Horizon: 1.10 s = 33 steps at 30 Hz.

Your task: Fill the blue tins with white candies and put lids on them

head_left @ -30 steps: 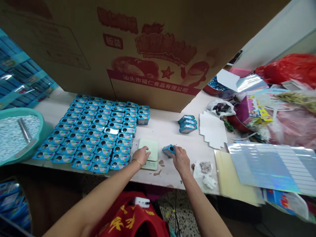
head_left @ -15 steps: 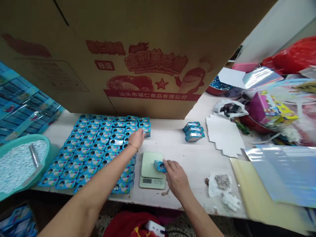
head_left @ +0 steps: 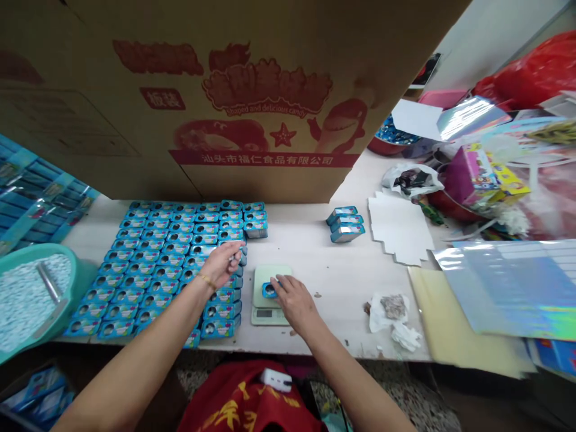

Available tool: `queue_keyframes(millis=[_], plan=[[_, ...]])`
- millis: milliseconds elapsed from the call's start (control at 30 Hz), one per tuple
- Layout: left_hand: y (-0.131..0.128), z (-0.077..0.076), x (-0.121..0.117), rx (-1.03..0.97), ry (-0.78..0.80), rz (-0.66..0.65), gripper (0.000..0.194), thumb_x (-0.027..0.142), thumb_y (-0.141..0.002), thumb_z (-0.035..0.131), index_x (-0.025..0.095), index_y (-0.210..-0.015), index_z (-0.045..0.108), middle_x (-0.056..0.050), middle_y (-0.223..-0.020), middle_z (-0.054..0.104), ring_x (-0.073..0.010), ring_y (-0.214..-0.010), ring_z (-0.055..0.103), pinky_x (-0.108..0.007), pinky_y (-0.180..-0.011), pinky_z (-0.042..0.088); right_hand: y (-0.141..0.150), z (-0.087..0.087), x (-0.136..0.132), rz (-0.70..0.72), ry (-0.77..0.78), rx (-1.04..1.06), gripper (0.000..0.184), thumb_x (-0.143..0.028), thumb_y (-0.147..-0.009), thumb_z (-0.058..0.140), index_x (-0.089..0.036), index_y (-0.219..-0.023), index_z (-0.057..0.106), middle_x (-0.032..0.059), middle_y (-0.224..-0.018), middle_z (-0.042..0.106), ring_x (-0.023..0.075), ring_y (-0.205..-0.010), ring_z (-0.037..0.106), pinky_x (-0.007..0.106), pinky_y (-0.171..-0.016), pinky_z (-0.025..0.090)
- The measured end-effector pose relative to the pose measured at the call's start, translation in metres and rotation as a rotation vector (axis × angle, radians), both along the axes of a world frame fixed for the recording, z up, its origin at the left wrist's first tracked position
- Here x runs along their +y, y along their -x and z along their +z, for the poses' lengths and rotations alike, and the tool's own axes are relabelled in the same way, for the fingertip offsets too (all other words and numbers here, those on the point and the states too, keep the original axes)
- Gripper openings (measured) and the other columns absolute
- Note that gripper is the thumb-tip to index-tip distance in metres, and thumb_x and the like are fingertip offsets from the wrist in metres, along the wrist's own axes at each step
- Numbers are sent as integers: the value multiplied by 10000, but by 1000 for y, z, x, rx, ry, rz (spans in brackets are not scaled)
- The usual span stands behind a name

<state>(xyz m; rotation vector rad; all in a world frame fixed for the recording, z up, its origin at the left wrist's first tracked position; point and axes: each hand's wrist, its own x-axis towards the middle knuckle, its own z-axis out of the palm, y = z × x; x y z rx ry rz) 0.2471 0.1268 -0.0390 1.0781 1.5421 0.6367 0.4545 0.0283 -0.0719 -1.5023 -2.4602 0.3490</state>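
My right hand (head_left: pixel 294 300) has its fingers on a small blue box (head_left: pixel 269 290) with a dark round opening, over the pale green kitchen scale (head_left: pixel 271 271). Whether the box rests on the scale's plate I cannot tell. My left hand (head_left: pixel 222 264), with a thin bracelet at the wrist, is closed in a pinch above the right side of the rows of blue boxes (head_left: pixel 155 259). Something small and pale shows at its fingertips, too small to name. Three more blue boxes (head_left: pixel 345 224) stand together to the right, beyond the scale.
A large printed carton (head_left: pixel 252 180) stands behind the rows. At left is a green basin (head_left: pixel 76 288) of small white pieces with a metal scoop (head_left: pixel 48 282). Cut white card (head_left: pixel 398 228), crumpled tissue (head_left: pixel 406 336) and clear plastic sheets (head_left: pixel 504 288) lie at right.
My left hand has drawn back toward me and left from the box at the rows' right end. My right hand has brought its box further over the scale. The view has shifted slightly.
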Motion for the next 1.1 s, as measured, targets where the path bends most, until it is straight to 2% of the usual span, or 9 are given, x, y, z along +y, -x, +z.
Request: queue_keyframes(millis=[67,133,233,333,433,533,833,1000,1100], plan=[[2,3,-51,-495,236,167,269,222,-760,507,141,-1015,534,-27,-737,569,-47,-525,485,-155,-441,377,2,14,-15,-17,16,89,381,-211,-826,453,-180,-1205,427,94,-1172,488,218,-1055,398,373,-856,377],[0,-1,-102,-757,435,298,301,117,-735,518,124,-1036,529,-70,-877,597,-80,-697,567,-169,-582,455,11,28,-37,38,69,191,349,-237,-843,425,-170,-1185,442,93,-1143,499,197,-1021,419,348,-863,380],[-10,-15,-161,-938,679,393,314,91,-765,460,119,-1073,520,-93,-984,595,-111,-778,586,-208,-653,476,37,36,-70,172,170,258,321,-235,-846,415,-160,-1156,456,89,-1078,517,179,-962,446,316,-836,401],[-16,-25,-188,-1022,793,454,313,230,-834,392,115,-1100,510,-100,-1004,594,-126,-800,588,-219,-646,476,60,26,-91,214,234,198,327,-193,-830,438,-141,-1153,450,91,-1035,524,186,-938,449,322,-811,414],[-15,-24,-194,-1077,788,476,417,384,-849,338,103,-1115,495,-128,-1042,581,-171,-920,569,-275,-750,470,70,14,-99,297,262,165,252,-162,-825,444,-152,-1070,504,72,-985,537,176,-908,454,304,-791,418],[-11,-16,-196,-1070,764,489,443,411,-846,329,108,-1138,466,-136,-1037,583,-189,-951,563,-314,-804,455,71,11,-103,347,264,140,208,-164,-820,458,-163,-1015,530,64,-964,545,172,-896,461,293,-763,421],[-9,-7,-203,-1017,745,508,395,434,-818,393,107,-1003,514,-90,-843,606,-157,-759,596,-299,-721,477,74,7,-103,413,283,293,166,-164,-824,442,-168,-946,554,40,-905,574,135,-862,501,253,-767,423],[-20,6,-179,-1086,618,478,391,456,-815,387,113,-924,540,-86,-849,599,-137,-783,582,-278,-752,475,53,13,-76,168,319,616,130,-193,-817,458,-175,-863,578,22,-818,584,109,-807,533,226,-730,438],[-25,13,-161,-1078,561,487,362,439,-813,400,125,-937,530,-115,-999,577,-174,-950,556,-325,-855,444,35,20,-44,-48,226,625,124,-191,-807,471,-169,-862,580,32,-825,585,111,-789,540,225,-706,438]])
